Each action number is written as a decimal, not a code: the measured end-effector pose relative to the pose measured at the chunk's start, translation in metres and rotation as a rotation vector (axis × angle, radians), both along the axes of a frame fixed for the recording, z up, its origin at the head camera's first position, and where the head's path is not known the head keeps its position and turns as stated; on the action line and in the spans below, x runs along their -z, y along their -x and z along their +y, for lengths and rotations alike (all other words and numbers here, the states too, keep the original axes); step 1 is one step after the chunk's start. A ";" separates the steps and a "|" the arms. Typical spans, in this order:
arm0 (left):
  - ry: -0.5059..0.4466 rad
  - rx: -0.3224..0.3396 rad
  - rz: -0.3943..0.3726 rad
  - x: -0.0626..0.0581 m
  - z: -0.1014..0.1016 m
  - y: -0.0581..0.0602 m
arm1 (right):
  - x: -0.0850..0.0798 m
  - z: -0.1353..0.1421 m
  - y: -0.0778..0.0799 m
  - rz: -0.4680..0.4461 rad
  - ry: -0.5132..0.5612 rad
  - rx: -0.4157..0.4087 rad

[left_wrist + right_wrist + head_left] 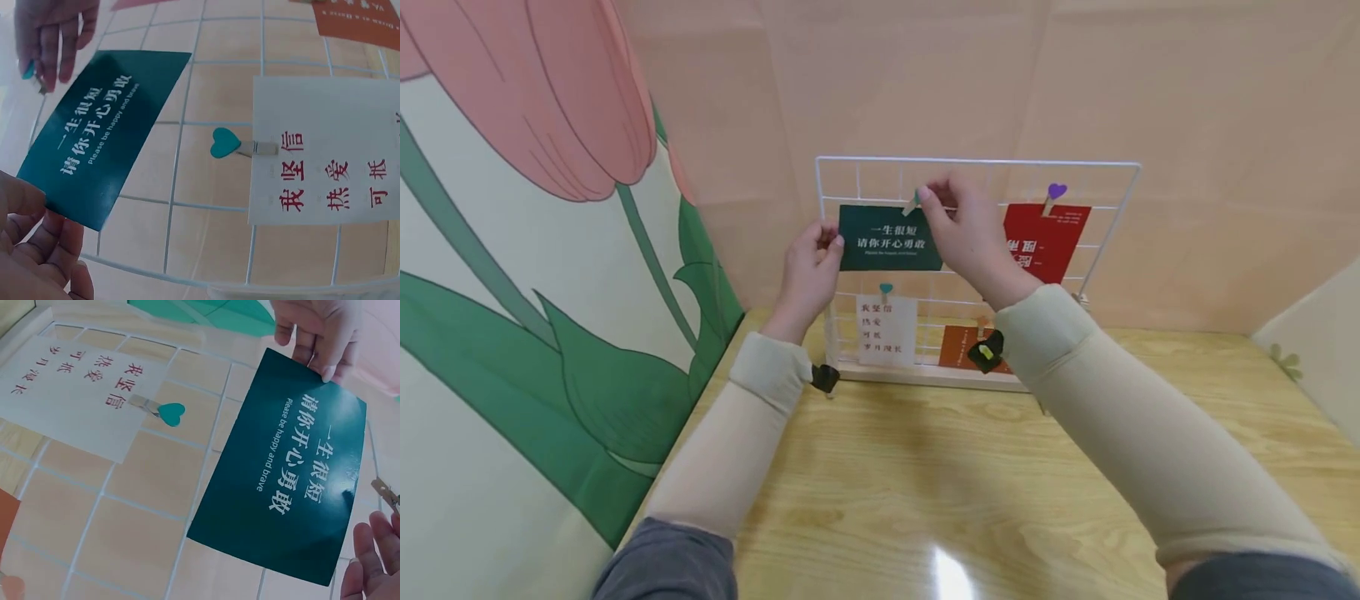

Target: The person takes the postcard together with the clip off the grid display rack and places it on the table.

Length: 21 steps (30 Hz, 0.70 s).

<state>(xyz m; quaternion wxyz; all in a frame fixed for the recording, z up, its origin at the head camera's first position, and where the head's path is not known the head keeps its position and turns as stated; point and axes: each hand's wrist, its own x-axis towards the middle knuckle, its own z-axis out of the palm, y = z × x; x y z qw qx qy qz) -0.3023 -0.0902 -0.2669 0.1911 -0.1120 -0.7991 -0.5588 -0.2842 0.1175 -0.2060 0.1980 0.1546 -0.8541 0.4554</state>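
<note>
Near the frame's centre, the left hand (811, 273) pinched a glossy, dark-green rectangular card (889, 240) before a white wire grid (977, 161); the right hand (973, 233) pinched a small, teal-topped wooden clip (912, 204).

So the head cam looked forward and down over the table (880, 475), far back enough to fit the wire grid (977, 159) edge to edge. Both wrist cams sat way closer, aimed at the grid and rolled sideways: the white card's (315, 106) top pointed left in the left one, right in the right one. Those two shared that card plus the green card (284, 469).
</note>
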 end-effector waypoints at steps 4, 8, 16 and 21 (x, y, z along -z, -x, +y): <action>-0.015 0.019 0.007 0.003 0.000 -0.006 | 0.009 0.005 -0.008 -0.010 -0.010 0.000; -0.018 0.024 0.014 0.005 -0.001 -0.010 | 0.016 0.007 -0.015 -0.027 -0.031 0.017; -0.036 0.047 0.040 0.007 -0.002 -0.017 | 0.021 0.014 -0.028 -0.042 -0.039 0.010; -0.035 0.069 0.048 0.007 -0.003 -0.023 | 0.028 0.020 -0.040 -0.074 -0.039 -0.021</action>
